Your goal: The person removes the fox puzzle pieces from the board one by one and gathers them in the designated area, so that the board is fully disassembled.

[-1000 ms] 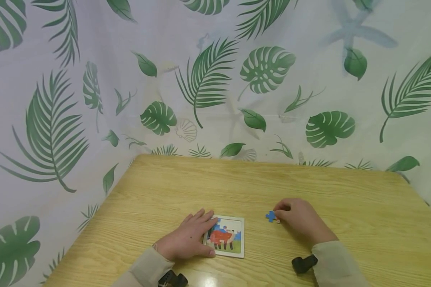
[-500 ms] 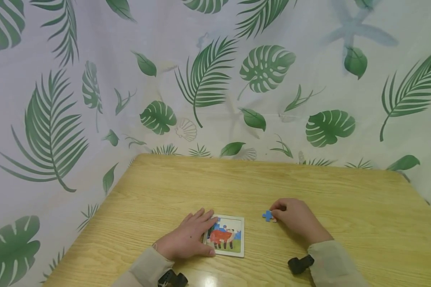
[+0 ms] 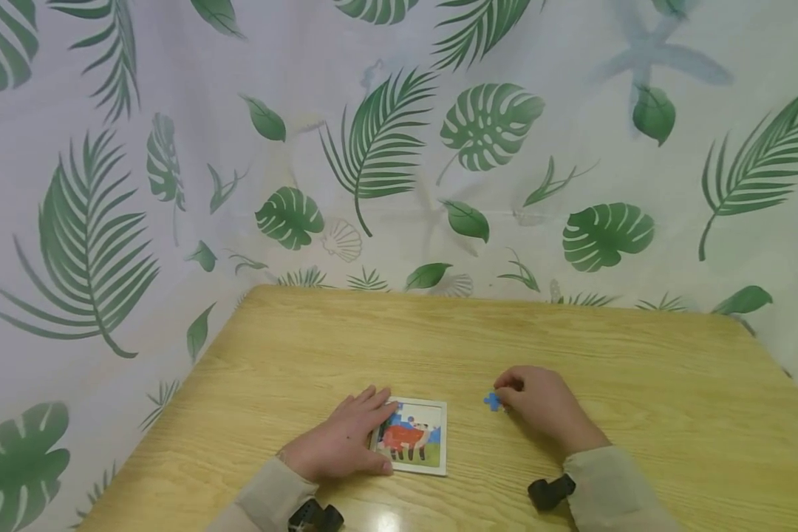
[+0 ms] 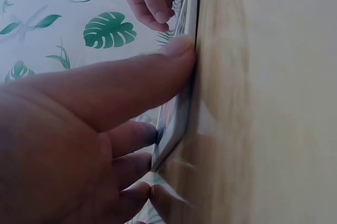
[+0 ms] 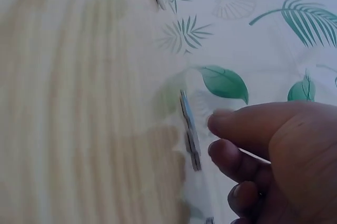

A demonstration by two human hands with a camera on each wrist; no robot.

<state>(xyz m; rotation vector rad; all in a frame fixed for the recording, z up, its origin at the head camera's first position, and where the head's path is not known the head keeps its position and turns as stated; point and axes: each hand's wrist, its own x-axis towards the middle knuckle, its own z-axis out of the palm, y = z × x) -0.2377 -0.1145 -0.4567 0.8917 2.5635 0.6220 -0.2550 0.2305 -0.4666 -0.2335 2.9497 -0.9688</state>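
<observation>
A small square picture puzzle in a white frame (image 3: 443, 443), showing a red animal, lies on the table in the head view. My left hand (image 3: 339, 440) rests over its left side, fingers spread, thumb at the front corner. The left wrist view shows the thumb (image 4: 158, 74) pressing the frame's edge. To the right, a blue jigsaw piece (image 3: 492, 401) lies flat. My right hand (image 3: 539, 403) is just over its right side, partly covering it. Seen edge-on in the right wrist view, the jigsaw piece (image 5: 190, 132) lies a small gap from the bent thumb and forefinger.
The wooden table (image 3: 346, 340) extends behind and to both sides of the puzzle. A white cloth with green leaves (image 3: 399, 148) hangs at its back and left. Another small piece (image 5: 209, 220) shows at the bottom edge of the right wrist view.
My right hand and the blue jigsaw piece have shifted slightly left, toward the framed puzzle. My left hand stays on the frame. The head view has moved a little.
</observation>
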